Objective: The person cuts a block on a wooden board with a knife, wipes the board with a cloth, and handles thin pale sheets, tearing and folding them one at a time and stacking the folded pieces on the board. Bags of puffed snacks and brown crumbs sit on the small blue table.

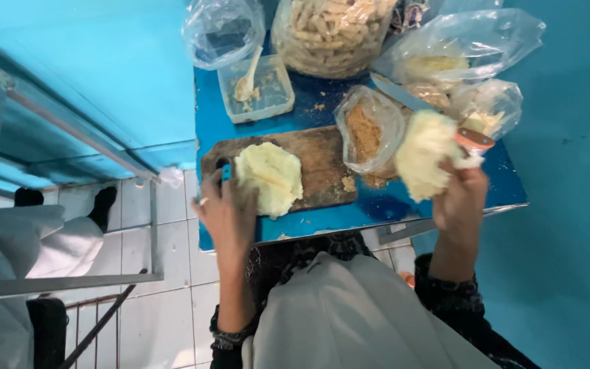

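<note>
Head view, looking down on a blue table (pixel 377 205). Left hand (pixel 227 212) spread flat, fingers loosely curled against the near-left edge of a pale dough slab (pixel 270 176) lying on a wooden cutting board (pixel 322 164). Right hand (pixel 460 195) closed around a second dough lump (pixel 426 160), raised just above the table's right front edge, together with a knife (pixel 431 113) (orange handle, blade pointing up-left). Crowded behind: bag of brown crumbs (pixel 369 137), clear tub with spoon (pixel 257 89), more plastic bags (pixel 466 51). Open room only along the near table edge and on the board's right half.
</note>
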